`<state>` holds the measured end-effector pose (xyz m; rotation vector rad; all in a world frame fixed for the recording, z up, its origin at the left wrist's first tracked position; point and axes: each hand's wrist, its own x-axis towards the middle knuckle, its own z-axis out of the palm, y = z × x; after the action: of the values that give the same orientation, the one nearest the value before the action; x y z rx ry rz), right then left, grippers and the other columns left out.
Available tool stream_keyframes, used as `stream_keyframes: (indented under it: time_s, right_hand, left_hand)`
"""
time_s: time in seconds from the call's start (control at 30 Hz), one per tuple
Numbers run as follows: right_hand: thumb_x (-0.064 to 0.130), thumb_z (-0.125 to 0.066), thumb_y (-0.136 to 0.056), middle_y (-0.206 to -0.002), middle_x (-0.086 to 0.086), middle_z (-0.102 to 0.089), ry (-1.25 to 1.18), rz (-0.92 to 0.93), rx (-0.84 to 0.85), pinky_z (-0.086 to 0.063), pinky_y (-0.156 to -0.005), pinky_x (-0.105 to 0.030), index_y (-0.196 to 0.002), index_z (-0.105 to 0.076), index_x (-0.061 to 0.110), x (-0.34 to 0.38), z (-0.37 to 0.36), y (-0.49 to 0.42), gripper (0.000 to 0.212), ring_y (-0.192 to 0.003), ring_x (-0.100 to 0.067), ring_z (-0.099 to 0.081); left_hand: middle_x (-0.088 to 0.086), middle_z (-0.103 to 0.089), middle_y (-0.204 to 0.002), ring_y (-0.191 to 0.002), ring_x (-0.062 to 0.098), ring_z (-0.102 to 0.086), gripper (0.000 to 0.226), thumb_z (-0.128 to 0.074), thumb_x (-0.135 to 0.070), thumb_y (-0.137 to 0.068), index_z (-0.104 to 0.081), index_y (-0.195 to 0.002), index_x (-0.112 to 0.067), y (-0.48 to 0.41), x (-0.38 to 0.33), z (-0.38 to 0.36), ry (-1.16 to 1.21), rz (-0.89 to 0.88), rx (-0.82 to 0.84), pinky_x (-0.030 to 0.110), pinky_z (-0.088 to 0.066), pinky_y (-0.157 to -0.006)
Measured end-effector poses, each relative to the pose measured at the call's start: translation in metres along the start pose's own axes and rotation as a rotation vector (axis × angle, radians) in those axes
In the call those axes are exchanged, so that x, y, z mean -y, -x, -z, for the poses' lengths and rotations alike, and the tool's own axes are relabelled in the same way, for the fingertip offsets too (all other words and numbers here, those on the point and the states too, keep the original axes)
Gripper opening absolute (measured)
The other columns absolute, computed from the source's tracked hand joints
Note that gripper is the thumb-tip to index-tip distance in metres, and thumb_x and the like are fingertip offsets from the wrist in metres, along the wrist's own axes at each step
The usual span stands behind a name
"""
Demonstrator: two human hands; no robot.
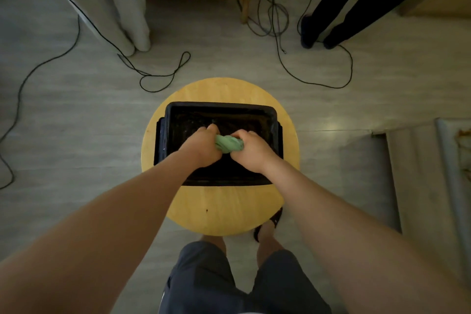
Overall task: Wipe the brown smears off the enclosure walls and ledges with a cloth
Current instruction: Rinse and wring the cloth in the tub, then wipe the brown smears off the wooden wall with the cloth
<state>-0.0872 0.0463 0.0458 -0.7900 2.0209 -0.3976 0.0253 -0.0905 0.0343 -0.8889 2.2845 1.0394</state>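
Both hands are over the black tub (219, 105), which stands on a round wooden stool (224, 211). The left hand (201, 146) and the right hand (251, 151) each have the fingers curled tightly around one end of the green cloth (228, 143), and the part of the cloth between them is twisted like a rope. It hangs above the inside of the tub and, as far as I can see, does not touch the rim. So the step in hand is, I judge, wringing the cloth before the wiping.

To do it well, the hands should turn in opposite directions, low over the middle of the tub, so that the drops fall inside and not on the stool or the floor (black cables (163, 76) lie on the floor not far away). The cloth should end damp, not dripping; a cloth that is too wet would only spread the brown smears. Whether the tub holds water I cannot tell, as its inside is too dark. At the right edge there is a pale framed thing (448, 160) with a brownish mark; it may be the enclosure, but this is not sure.
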Motion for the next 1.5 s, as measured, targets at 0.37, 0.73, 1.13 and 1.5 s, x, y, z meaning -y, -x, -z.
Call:
stream_keyframes:
  time_s: [0.37,0.73,1.13,1.5]
  right_hand:
    - [0.028,-0.059,-0.101,-0.111,-0.003,-0.067,-0.729,-0.154,-0.193,-0.057,-0.070,-0.029,-0.116,-0.062,0.018,-0.174,0.107,0.130,0.019,-0.087,-0.016,-0.073]
    - [0.031,-0.063,-0.094,-0.098,0.007,-0.073,-1.147,-0.362,-0.724,-0.060,-0.086,-0.043,-0.088,-0.074,0.031,-0.496,0.200,0.409,0.013,-0.097,-0.014,-0.069]
    - [0.040,-0.047,-0.105,-0.114,0.001,-0.068,-1.694,-0.403,-1.373,-0.048,-0.084,-0.032,-0.119,-0.068,0.022,-0.707,0.221,0.618,0.031,-0.103,-0.017,-0.061]
    - [0.016,-0.058,-0.103,-0.102,-0.010,-0.071,-1.976,0.065,-1.689,-0.059,-0.076,-0.040,-0.093,-0.056,0.018,-0.739,0.375,0.609,0.011,-0.093,-0.027,-0.069]
  left_hand:
    - [0.004,-0.068,-0.105,-0.087,0.021,-0.069,0.043,-0.070,-0.046,-0.082,-0.058,-0.118,-0.026,0.015,-0.197,-0.067,0.211,-0.210,0.263,0.043,-0.059,-0.075]
    - [0.004,-0.072,-0.082,-0.073,0.011,-0.061,0.021,-0.079,-0.035,-0.084,-0.074,-0.095,-0.017,0.055,-0.580,-0.313,0.015,-0.579,0.498,0.029,-0.046,-0.069]
    - [0.010,-0.073,-0.094,-0.080,0.014,-0.066,0.009,-0.061,-0.020,-0.099,-0.058,-0.101,-0.029,0.146,-0.854,-0.528,-0.086,-0.796,0.795,0.030,-0.052,-0.071]
    - [-0.006,-0.061,-0.075,-0.068,0.007,-0.057,0.035,-0.081,-0.039,-0.088,-0.063,-0.089,-0.008,0.056,-0.998,-0.526,-0.240,-0.934,0.814,0.022,-0.046,-0.063]
